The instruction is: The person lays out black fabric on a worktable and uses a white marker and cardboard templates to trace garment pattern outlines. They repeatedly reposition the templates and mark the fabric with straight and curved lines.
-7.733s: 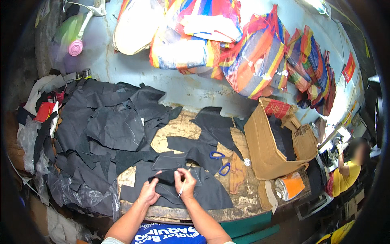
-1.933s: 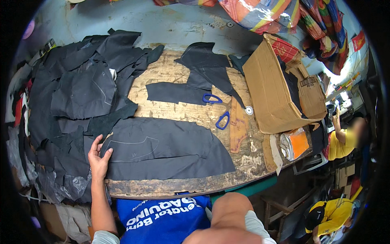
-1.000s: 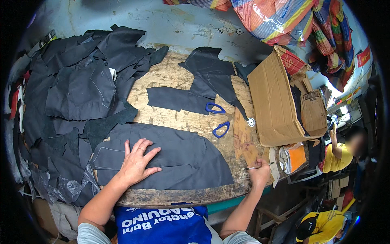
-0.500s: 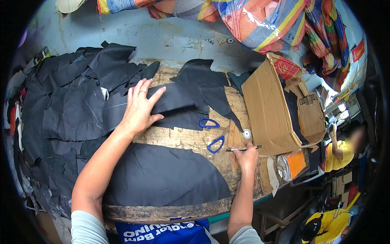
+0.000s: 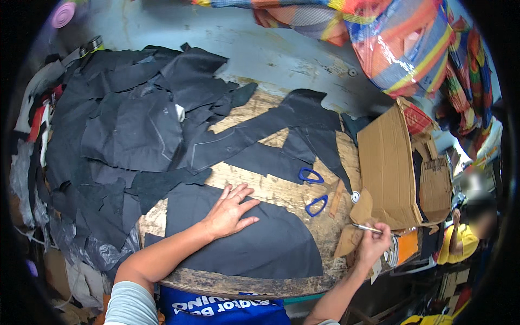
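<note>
My left hand [image 5: 230,212] lies flat, fingers apart, on a large dark sheet of leather-like material [image 5: 244,244] at the near edge of the table. My right hand [image 5: 374,241] is closed around a pen [image 5: 368,228] at the right. Beside and partly under that hand are brown template pieces [image 5: 348,241]; whether its fingers also grip one is unclear. Blue-handled scissors [image 5: 316,206] lie between the hands, their blades hidden under dark material. A small white disc [image 5: 355,196] sits right of the scissors.
Dark cut pieces [image 5: 130,130] are heaped at the left, and a chalk-marked strip [image 5: 227,143] crosses the middle. An open cardboard box [image 5: 385,168] stands at the right, near an orange folded item [image 5: 407,246]. Beyond it is a person in yellow [image 5: 460,242].
My left hand has come off the chalk-marked strip and moved nearer, onto the large sheet. My right hand, still with the pen, has moved to the brown templates. The view has shifted.
</note>
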